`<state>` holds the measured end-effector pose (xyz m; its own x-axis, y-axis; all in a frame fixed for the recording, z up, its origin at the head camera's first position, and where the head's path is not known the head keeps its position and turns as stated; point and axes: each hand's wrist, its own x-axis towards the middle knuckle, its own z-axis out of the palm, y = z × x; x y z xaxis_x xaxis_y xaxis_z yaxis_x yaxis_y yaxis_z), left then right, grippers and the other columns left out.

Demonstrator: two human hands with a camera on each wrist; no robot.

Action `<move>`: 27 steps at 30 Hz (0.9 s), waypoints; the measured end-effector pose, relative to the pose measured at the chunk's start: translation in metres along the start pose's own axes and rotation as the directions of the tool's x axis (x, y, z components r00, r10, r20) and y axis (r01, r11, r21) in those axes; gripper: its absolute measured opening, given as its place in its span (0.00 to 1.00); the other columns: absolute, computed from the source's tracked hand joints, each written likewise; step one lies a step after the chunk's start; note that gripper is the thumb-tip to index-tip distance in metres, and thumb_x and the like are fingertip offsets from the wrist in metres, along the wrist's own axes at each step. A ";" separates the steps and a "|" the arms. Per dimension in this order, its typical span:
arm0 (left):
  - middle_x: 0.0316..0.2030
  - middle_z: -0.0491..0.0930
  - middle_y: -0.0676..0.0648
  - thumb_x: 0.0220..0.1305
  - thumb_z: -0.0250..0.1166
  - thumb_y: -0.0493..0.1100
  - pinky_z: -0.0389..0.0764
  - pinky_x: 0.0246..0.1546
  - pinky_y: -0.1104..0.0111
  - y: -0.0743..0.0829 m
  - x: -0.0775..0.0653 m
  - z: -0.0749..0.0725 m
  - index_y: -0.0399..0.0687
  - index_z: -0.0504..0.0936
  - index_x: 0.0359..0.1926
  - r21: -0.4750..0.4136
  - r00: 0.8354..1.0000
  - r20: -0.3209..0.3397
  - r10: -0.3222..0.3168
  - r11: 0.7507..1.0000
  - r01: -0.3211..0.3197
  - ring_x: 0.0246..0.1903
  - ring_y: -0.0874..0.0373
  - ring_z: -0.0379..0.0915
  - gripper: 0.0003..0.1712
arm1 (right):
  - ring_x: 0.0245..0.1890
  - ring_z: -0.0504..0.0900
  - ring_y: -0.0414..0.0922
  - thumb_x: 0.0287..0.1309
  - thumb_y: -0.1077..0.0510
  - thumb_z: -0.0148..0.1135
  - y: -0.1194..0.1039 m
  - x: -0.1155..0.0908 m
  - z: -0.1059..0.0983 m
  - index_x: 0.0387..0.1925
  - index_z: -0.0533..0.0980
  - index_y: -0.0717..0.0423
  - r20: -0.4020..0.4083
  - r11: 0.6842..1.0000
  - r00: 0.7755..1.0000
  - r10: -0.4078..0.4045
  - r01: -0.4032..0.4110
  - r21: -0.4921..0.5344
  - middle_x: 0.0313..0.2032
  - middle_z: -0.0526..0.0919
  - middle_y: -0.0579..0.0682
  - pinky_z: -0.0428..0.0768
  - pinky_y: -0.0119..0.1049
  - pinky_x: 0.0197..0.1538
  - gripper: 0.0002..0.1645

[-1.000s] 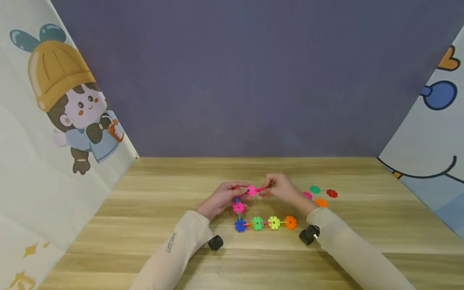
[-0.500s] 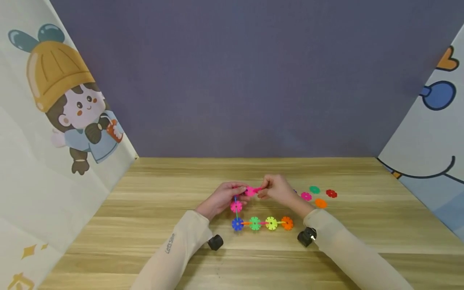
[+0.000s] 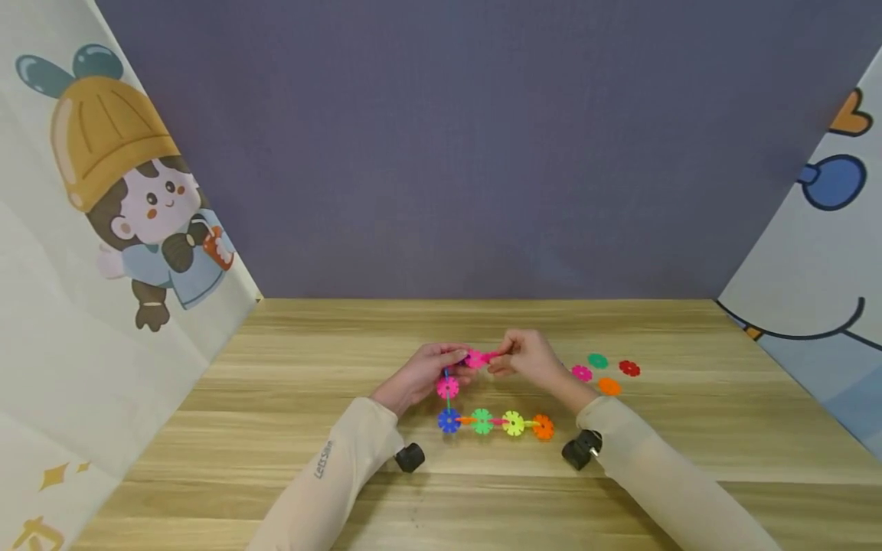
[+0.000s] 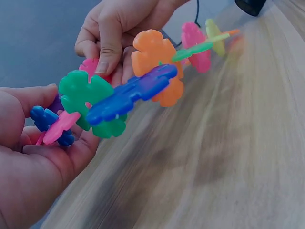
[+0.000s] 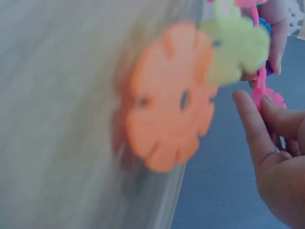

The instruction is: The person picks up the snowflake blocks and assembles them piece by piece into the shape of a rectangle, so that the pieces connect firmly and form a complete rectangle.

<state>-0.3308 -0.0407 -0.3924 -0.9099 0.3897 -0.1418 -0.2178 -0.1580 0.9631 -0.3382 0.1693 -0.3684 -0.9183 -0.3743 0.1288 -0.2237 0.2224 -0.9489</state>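
Pink plastic, slotted flower discs, two, meeting edge to face. Face-on disc [image 3: 475,359]: sitting at 1 o'clock from the blue corner disc [image 3: 449,421], at the upper run of the chain [image 4: 136,93]. Outer disc [image 3: 490,357]: standing edge-on beside it, towards 3 o'clock.

Left hand [image 3: 419,376], at 11 o'clock from the corner: holding the chain's upper bend in a narrow grip, thumb over fingers. Right hand [image 3: 540,363], at 2 o'clock: pinching the outer disc between thumb and fingers.

Lower run, heading for 3 o'clock: green disc [image 3: 481,422], yellow disc [image 3: 513,423] and orange disc [image 3: 543,427], edge-on links joining them. Loose stock, between 2 and 3 o'clock on the wooden table [image 3: 310,352]: pink, green, orange and red pieces, waiting unjoined.

Step in hand, as judged: seating the outer disc in its neighbour's slot. Fingertips are covering the joint, so how deep the slots are sitting is hard to tell.

Handling notes: holding both discs close to the joint should help — squarely crossing the slots, then pressing straight along them. Twisting would probably be bending the thin petals; pulling on the bend could be loosening older joints. Supporting the long lower run would be sparing the corner.
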 end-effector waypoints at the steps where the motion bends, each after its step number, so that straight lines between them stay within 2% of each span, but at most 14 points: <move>1: 0.32 0.83 0.48 0.77 0.50 0.33 0.86 0.37 0.70 0.000 0.000 0.000 0.22 0.69 0.62 -0.006 1.000 0.000 0.006 1.000 -0.006 0.30 0.61 0.82 0.20 | 0.31 0.86 0.64 0.53 0.83 0.59 0.000 0.001 0.000 0.27 0.70 0.76 -0.001 1.000 1.000 -0.001 0.001 0.007 0.28 0.83 0.69 0.87 0.48 0.35 0.08; 6: 0.31 0.84 0.49 0.77 0.50 0.33 0.86 0.39 0.69 0.002 0.000 0.001 0.22 0.69 0.63 -0.033 1.000 0.001 0.026 0.999 -0.026 0.31 0.62 0.82 0.20 | 0.31 0.86 0.64 0.54 0.83 0.59 -0.004 0.001 0.000 0.26 0.70 0.76 -0.016 1.000 1.000 -0.001 0.001 0.021 0.27 0.83 0.69 0.87 0.46 0.35 0.08; 11: 0.32 0.84 0.49 0.77 0.50 0.33 0.86 0.39 0.69 0.003 -0.004 0.001 0.22 0.68 0.63 -0.041 1.000 0.007 0.022 0.999 -0.021 0.32 0.62 0.82 0.20 | 0.31 0.87 0.62 0.53 0.84 0.58 -0.010 -0.002 0.003 0.26 0.70 0.74 -0.014 1.000 1.000 -0.016 0.016 -0.012 0.27 0.82 0.67 0.87 0.46 0.35 0.09; 14: 0.33 0.84 0.49 0.76 0.51 0.33 0.86 0.42 0.66 0.003 -0.006 -0.001 0.22 0.68 0.63 0.002 0.999 0.021 0.028 1.000 -0.028 0.33 0.61 0.82 0.21 | 0.31 0.87 0.61 0.53 0.84 0.57 -0.014 -0.004 0.004 0.26 0.70 0.73 0.001 0.999 1.000 -0.023 0.023 -0.046 0.28 0.83 0.66 0.87 0.49 0.36 0.09; 18: 0.39 0.86 0.45 0.73 0.55 0.35 0.85 0.46 0.62 0.004 -0.007 -0.005 0.26 0.72 0.62 0.090 0.999 0.037 0.021 0.996 -0.024 0.37 0.57 0.83 0.22 | 0.33 0.87 0.63 0.54 0.82 0.59 -0.017 -0.004 0.001 0.27 0.72 0.72 0.037 0.997 0.999 -0.021 0.023 -0.075 0.29 0.84 0.66 0.86 0.53 0.38 0.09; 21: 0.44 0.86 0.44 0.71 0.59 0.37 0.85 0.43 0.65 0.004 -0.007 -0.009 0.30 0.75 0.62 0.139 0.999 0.045 0.008 0.990 -0.014 0.38 0.56 0.84 0.22 | 0.34 0.86 0.65 0.54 0.80 0.62 -0.018 -0.003 -0.002 0.27 0.74 0.71 0.074 0.995 0.997 -0.016 0.023 -0.101 0.30 0.85 0.64 0.86 0.54 0.39 0.07; 24: 0.44 0.86 0.44 0.70 0.61 0.37 0.83 0.38 0.68 0.004 -0.006 -0.011 0.32 0.77 0.61 0.169 0.999 0.048 0.005 0.985 -0.013 0.38 0.55 0.85 0.22 | 0.35 0.86 0.65 0.55 0.77 0.65 -0.018 -0.002 -0.007 0.28 0.76 0.71 0.113 0.990 0.994 -0.015 0.031 -0.136 0.30 0.86 0.62 0.87 0.52 0.39 0.05; 27: 0.44 0.87 0.44 0.68 0.62 0.37 0.83 0.40 0.67 0.004 -0.006 -0.011 0.33 0.76 0.63 0.181 1.000 0.027 0.002 0.983 -0.007 0.40 0.51 0.85 0.24 | 0.36 0.86 0.63 0.55 0.74 0.67 -0.019 -0.002 -0.014 0.32 0.79 0.71 0.147 0.986 0.989 -0.004 0.028 -0.165 0.32 0.86 0.61 0.87 0.49 0.39 0.03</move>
<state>-0.3303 -0.0539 -0.3900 -0.9004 0.4141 -0.1337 -0.1440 0.0064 0.9896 -0.3368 0.1782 -0.3472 -0.8595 -0.5034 0.0886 -0.3001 0.3569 -0.8846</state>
